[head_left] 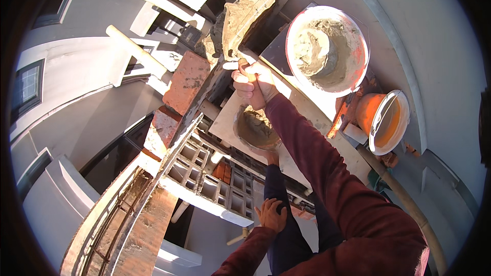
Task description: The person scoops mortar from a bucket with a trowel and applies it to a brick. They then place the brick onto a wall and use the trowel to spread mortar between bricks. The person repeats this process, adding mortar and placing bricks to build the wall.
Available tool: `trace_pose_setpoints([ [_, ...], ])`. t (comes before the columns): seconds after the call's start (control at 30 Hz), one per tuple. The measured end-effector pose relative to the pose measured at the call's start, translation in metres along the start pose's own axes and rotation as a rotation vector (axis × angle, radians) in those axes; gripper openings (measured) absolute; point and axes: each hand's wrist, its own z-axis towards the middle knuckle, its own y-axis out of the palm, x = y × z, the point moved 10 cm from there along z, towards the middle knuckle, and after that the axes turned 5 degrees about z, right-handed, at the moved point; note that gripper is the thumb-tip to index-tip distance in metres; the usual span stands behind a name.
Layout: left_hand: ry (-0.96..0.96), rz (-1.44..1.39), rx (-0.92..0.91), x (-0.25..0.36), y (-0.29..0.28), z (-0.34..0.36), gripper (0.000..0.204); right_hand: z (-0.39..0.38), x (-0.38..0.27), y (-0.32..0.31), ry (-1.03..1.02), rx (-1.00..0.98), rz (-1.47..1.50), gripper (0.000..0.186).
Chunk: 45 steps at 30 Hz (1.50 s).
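Right hand (254, 83) closed around a wooden handle (249, 71), upper centre of the frame; tool head not clearly visible, so cannot tell which way a blade faces; left hand (273, 215) holds nothing, fingers spread, resting on the left trouser leg (280, 189), lower centre; hands well apart.

Key relation, as judged: the mortar strip (245, 13) lies just beyond the right hand, toward the top of the frame, its near end close to the knuckles; long axis slants from mid-upper left up to the upper right; right hand is much nearer, left hand far below; the handle itself runs steeply, top end leaning left, roughly crosswise to the strip.

Mortar pan (238, 129) sits on a pale board (223, 123) just below the right hand, centre of the frame, mortar inside; big mortar bucket (353, 71) upper right, partly filled; orange bucket (365, 112) lower right of it, tipped toward the camera; red brick (187, 83) left of the right hand, apart from it; hollow blocks (209, 186) below that, lower centre-left.
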Motion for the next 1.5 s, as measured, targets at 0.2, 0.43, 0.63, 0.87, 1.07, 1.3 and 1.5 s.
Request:
trace_pose_setpoints([
  [0.2, 0.018, -0.024, 0.054, 0.003, -0.010, 0.000, 0.035, -0.086, 0.005, 0.015, -0.138, 0.206, -0.646, 0.035],
  [0.43, 0.012, -0.051, 0.047, 0.001, -0.013, -0.001, 0.036, -0.072, -0.053, 0.042, -0.071, 0.594, -0.866, 0.036],
  [0.63, -0.001, -0.093, 0.067, -0.004, -0.012, -0.002, 0.036, -0.017, -0.042, 0.029, -0.005, 0.673, -0.621, 0.044],
  [0.87, 0.000, -0.095, 0.112, -0.002, -0.008, -0.001, 0.036, -0.009, -0.008, 0.031, 0.055, 0.661, -0.673, 0.041],
  [1.07, 0.001, -0.094, 0.092, -0.001, -0.010, 0.001, 0.035, -0.016, -0.007, 0.031, 0.184, 0.671, -0.836, 0.032],
  [1.3, -0.010, -0.126, 0.103, -0.003, -0.010, 0.000, 0.033, -0.040, -0.086, 0.126, 0.019, 0.360, -3.079, 0.025],
  [1.5, -0.012, -0.161, 0.079, -0.006, -0.005, -0.003, 0.035, 0.052, -0.149, 0.139, 0.221, 0.679, -3.437, 0.038],
])
